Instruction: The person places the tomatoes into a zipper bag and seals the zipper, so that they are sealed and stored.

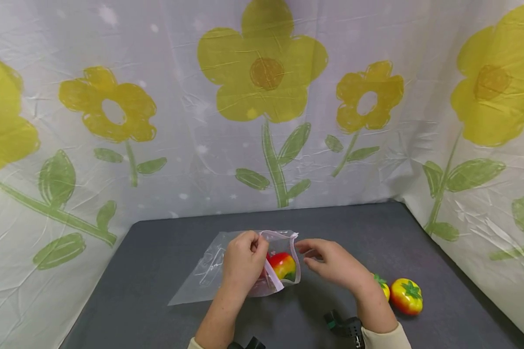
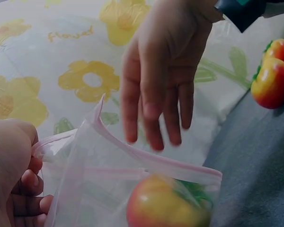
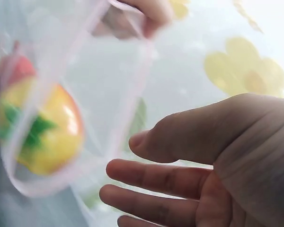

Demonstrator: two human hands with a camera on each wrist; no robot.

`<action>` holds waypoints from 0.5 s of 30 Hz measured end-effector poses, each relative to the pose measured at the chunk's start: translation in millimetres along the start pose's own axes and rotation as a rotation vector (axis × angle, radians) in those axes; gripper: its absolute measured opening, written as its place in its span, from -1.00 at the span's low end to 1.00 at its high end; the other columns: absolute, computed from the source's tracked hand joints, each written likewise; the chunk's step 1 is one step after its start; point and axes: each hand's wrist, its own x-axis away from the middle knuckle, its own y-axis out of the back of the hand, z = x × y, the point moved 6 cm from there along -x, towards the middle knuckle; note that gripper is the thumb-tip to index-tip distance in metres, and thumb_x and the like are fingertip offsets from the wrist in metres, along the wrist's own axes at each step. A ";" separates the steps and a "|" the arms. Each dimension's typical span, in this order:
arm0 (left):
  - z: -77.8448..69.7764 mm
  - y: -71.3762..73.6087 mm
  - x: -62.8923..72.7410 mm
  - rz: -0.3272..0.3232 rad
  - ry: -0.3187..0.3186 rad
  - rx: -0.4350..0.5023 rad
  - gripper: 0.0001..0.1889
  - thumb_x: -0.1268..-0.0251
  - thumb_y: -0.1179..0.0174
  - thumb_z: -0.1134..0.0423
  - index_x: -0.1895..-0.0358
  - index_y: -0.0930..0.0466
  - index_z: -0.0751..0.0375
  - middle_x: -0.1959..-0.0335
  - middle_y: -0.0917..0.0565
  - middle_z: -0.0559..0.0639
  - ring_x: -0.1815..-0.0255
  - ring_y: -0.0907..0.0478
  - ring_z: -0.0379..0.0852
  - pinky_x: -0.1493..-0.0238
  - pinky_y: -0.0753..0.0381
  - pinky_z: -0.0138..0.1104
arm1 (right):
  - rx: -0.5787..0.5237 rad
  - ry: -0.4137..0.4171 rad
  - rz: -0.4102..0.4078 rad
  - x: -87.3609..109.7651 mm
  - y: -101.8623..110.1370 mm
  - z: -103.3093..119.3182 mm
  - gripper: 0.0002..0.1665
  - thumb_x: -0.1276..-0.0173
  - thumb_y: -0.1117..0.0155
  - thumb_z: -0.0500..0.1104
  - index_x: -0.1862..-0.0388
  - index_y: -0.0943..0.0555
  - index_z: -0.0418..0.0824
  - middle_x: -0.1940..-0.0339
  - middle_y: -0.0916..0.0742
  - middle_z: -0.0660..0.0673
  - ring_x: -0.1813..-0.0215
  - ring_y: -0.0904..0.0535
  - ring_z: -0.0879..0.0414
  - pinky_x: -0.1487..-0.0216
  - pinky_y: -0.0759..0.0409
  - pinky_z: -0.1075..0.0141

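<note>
One word can be read: "flower" (image 2: pixel 71 34), in loose, lowercase yellow lettering on the pale printed sheet (image 2: pixel 42 61), in the left-wrist view. A yellowish scrawl (image 3: pixel 247 15) on that sheet, near the right-wrist view's top edge, is too blurred to read.

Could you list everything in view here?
Table: one, dark grey, foreground
Flowered sheeting: count unclear, pale with yellow flowers, around table
Zip bag: one, clear, pink rim, mid-table
Leafy fruit: one, red-yellow, in bag
Red item: one, red, in bag, partly hidden
Loose fruits: two, red-yellow, table's right side
Wrist devices: two, black, at the wrists
Sleeves: two, cream, forearms
Left hand: one, bare, gripping bag
Right hand: one, bare, beside bag's mouth
</note>
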 end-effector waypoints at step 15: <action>1.4 -0.9 -2.0 0.003 0.009 -0.017 -0.70 -0.24 -0.23 0.28 0.64 -0.42 0.02 0.69 -0.31 -0.19 0.67 -0.25 -0.22 0.65 -0.32 -0.37 | -0.031 -0.271 -0.112 57.4 80.7 -66.6 -0.35 -0.51 -0.27 -0.12 -0.46 -0.38 -0.38 -0.38 -0.53 -0.40 -0.34 -0.47 -0.37 -0.18 -0.56 -0.13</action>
